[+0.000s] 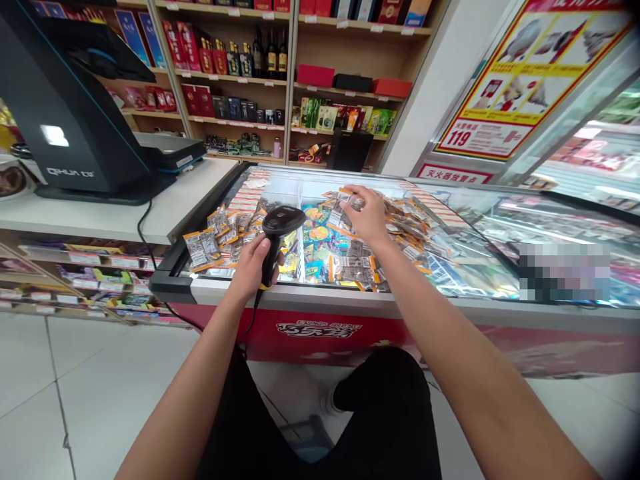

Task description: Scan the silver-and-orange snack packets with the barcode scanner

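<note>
A black handheld barcode scanner [283, 221] stands upright in my left hand [253, 265], its handle wrapped by my fingers and its head tilted to the right. My right hand [369, 212] reaches over the far side of a pile of small packets [407, 223] with orange edges. Thumb and fingers close on one snack packet [347, 195] there; part of it is hidden by the hand. More of the same packets [203, 248] lie in a loose heap to the left of the scanner. All of them rest on the glass top of a chest freezer [300, 293].
On the left counter [100, 217] stands a black checkout terminal [83, 127]; a cable [143, 233] hangs from it. Shelves [293, 80] with bottles and boxes rise behind the freezer. A fire-equipment poster [530, 87] hangs at right. My knees are against the freezer's red front.
</note>
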Available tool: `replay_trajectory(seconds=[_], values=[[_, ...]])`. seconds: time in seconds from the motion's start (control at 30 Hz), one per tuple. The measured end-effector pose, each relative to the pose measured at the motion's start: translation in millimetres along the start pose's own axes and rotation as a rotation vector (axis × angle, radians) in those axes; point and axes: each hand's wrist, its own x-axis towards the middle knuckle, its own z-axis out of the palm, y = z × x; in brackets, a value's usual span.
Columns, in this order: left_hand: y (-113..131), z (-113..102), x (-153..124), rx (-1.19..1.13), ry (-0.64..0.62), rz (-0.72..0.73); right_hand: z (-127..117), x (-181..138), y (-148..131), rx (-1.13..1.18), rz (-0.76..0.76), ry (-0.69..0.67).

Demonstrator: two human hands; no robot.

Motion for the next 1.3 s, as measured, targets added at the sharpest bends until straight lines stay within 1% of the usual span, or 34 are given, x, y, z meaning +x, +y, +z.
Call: replay_trajectory(seconds=[0.03,0.1,0.17,0.3,0.47,0.67,0.77,0.83,0.9,0.97,1.03,1.13,1.2,1.23,1.3], values=[[0,0,0,-0.001,-0.007,0.002,6,0,-6,0.082,0.026,-0.026],[-1,0,0,-0.008,-0.011,0.008,18,-4,-18,0.221,0.055,-0.125],[-1,0,0,-0.017,-0.006,0.011,28,-12,-29,0.297,0.042,-0.190],[-1,0,0,-0.012,-0.004,-0.014,41,-26,-43,0.339,0.054,-0.181],[1,0,1,0.019,-0.051,-0.088,47,-30,-45,0.347,0.061,-0.175],[1,0,0,0.016,-0.058,-0.100,49,-30,-40,0.325,0.034,-0.213],[1,1,1,0.004,-0.032,-0.074,54,-31,-35,0.281,0.083,-0.224],[1,2,2,-0.001,0.017,-0.055,58,-31,-33,0.171,0.149,-0.238],[1,2,3,0.005,0.079,-0.047,59,-31,-34,-0.036,0.185,-0.239],[2,3,4,0.017,0.123,-0.044,57,-32,-39,-0.238,0.170,-0.225],[2,3,4,0.028,0.140,-0.042,52,-35,-46,-0.311,0.166,-0.252],[2,3,4,0.024,0.128,-0.044,48,-44,-54,-0.262,0.168,-0.433],[2,3,5,0.009,0.119,-0.044,51,-51,-57,-0.204,0.086,-0.523],[1,3,5,0.002,0.118,-0.045,55,-54,-58,-0.161,0.031,-0.542],[0,2,6,-0.003,0.127,-0.055,65,-59,-61,-0.053,-0.045,-0.531]])
